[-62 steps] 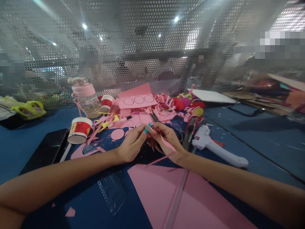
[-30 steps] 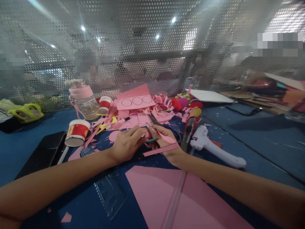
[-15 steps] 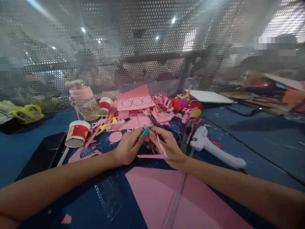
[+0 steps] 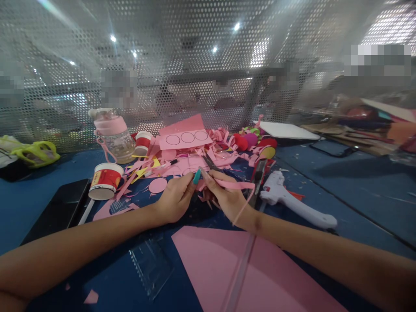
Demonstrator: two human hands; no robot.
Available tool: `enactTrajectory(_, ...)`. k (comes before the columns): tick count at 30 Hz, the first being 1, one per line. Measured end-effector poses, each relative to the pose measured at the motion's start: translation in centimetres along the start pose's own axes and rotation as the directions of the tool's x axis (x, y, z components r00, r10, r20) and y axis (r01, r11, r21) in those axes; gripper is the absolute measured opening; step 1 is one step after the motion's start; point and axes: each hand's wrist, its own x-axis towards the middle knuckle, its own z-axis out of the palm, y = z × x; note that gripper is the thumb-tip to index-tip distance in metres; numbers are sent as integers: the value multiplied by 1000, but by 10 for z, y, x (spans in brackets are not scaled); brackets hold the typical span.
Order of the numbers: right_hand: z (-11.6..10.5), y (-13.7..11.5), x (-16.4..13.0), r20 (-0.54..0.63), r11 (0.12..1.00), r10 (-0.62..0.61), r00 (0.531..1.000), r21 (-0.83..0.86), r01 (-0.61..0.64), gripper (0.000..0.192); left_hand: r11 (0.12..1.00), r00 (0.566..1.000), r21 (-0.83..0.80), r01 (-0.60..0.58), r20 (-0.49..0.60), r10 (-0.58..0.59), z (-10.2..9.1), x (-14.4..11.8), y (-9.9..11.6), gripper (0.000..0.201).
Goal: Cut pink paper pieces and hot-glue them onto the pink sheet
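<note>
Now the pink paper strip (image 4: 234, 185) runs nearly level from the fingertips out to the right, where half a second earlier it hung down and lay across below the hands; both hands sit almost where they were.

On the left of the blue bench (image 4: 341, 190) lies a black tablet (image 4: 58, 208), with one red paper cup (image 4: 105, 180) on its side just beside it. Behind stand one pink-capped bottle (image 4: 113, 134) and a second red cup (image 4: 143, 143), so two cups in all. A pink card with three drawn circles (image 4: 186, 138) leans among the pink scraps.

The left hand (image 4: 175, 199) has its grip pinched shut at the strip's left end, a teal nail tip showing at the pinch. The right hand (image 4: 227, 195) meets it fingertip to fingertip, its grip also closed on the same strip, which passes over its fingers and trails off past the wrist. One strip is held; it lies between and right of both grips, above the bench.

Below the hands lie one large pink sheet (image 4: 208, 264) and one clear ruler (image 4: 151, 264). To the right rests one white glue gun (image 4: 292, 201).
</note>
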Motion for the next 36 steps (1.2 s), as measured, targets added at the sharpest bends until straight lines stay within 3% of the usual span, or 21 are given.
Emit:
enactTrajectory(12,-3,3,1,-6,994,-7,1000,-109,7,33,999,1000,23,-22,-7,23,1,-1,-3,23)
enactTrajectory(17,-3,6,1,-1,998,-12,1000,-66,12,32,1000,1000,19,-17,-6,17,0,-1,-3,25)
enactTrajectory(26,-6,9,0,3,989,-83,997,-119,83,29,962,998,-269,55,46,-44,0,-2,-3,35)
enactTrajectory(32,-5,11,0,-3,995,-80,997,-56,79,26,981,993,-180,71,103,-53,-1,-1,-2,29)
enactTrajectory(36,-3,7,2,20,998,6,1000,64,-8,30,983,993,-163,86,89,-72,0,0,-3,29)
